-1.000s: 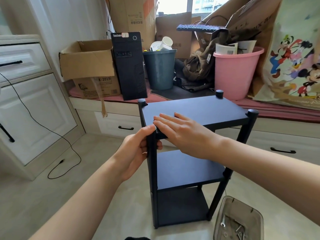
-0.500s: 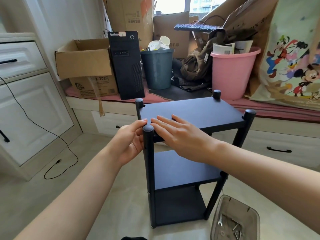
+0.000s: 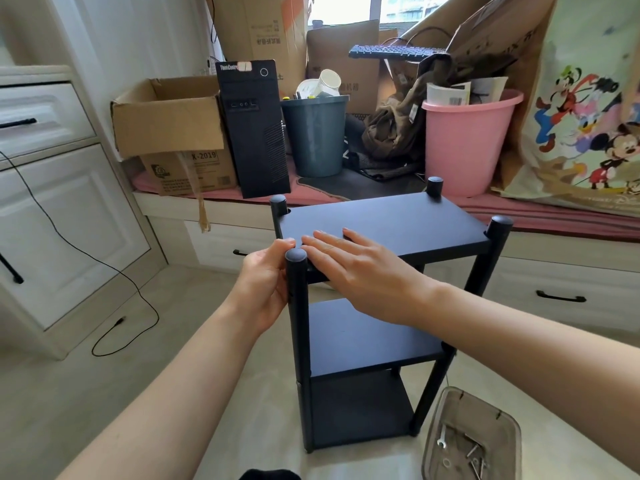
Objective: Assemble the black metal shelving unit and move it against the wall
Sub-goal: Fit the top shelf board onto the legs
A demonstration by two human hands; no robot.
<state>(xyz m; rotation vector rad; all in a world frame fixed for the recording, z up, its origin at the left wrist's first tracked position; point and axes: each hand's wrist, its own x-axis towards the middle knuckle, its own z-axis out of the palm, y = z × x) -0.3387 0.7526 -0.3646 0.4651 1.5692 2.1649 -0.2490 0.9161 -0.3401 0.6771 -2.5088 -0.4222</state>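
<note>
Black metal shelving unit [image 3: 381,341] stands upright on the floor [image 3: 104,393], 3 shelves, just in front of the window bench [image 3: 554,226]. Left hand [image 3: 263,289] grips the near-left post [image 3: 298,306] just under its cap, fingers curled round it. Right hand [image 3: 360,271] lies flat on the top shelf [image 3: 415,223] at the near-left corner, fingers straight, holding nothing. Clear plastic tray [image 3: 512,417] with loose hardware sits on the floor by the unit's near-right leg.
</note>
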